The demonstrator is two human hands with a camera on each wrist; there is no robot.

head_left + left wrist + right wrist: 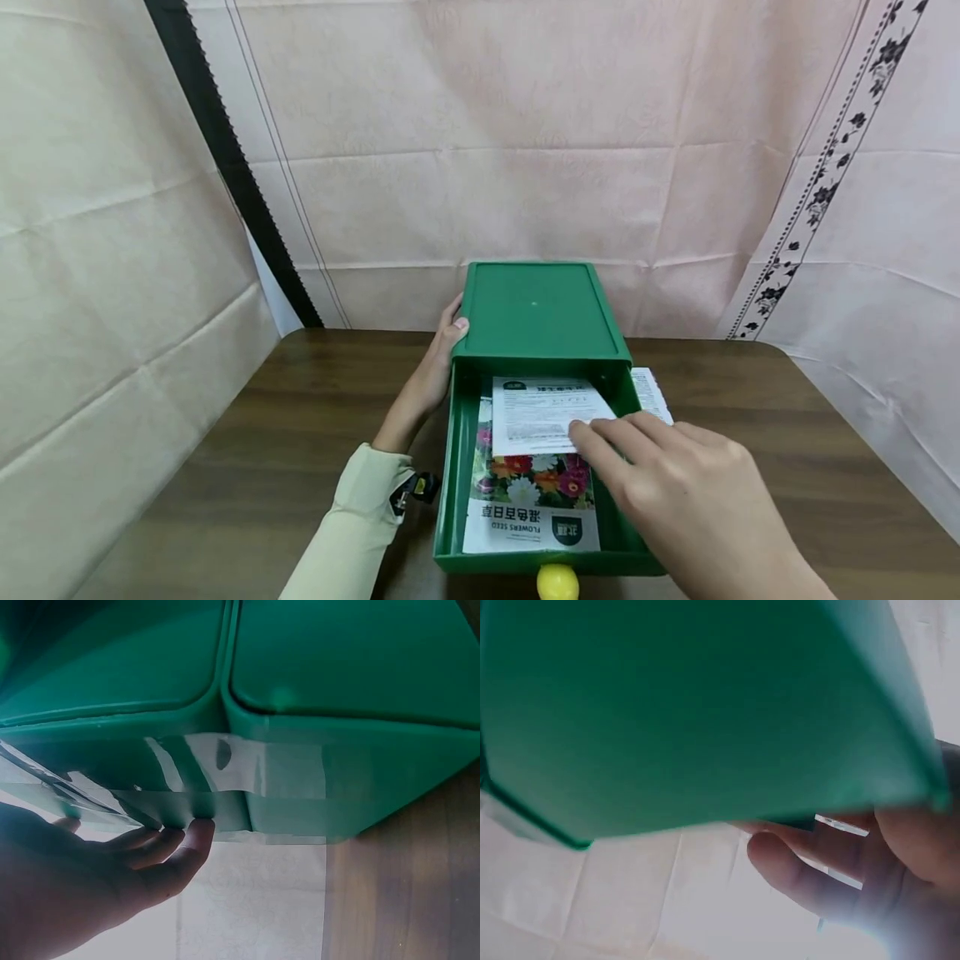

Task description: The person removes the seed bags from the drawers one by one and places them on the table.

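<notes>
A green box (536,308) stands on the table with its drawer (459,508) pulled out toward me. My left hand (431,367) rests along the box's left side, thumb near the top edge; the left wrist view shows its fingertips (199,829) against a taped side. Inside the drawer lies a flower seed packet (528,483), picture side up. Over it is a second seed packet (543,412), printed text side up. My right hand (682,483) reaches over the drawer's right wall and pinches this packet's near right corner; its thumb's contact is hidden.
A yellow round knob (557,581) sits at the drawer's front. Beyond the box's right side, a white printed paper (651,393) lies on the brown wooden table (315,433). Pale cloth (487,167) hangs behind and at both sides.
</notes>
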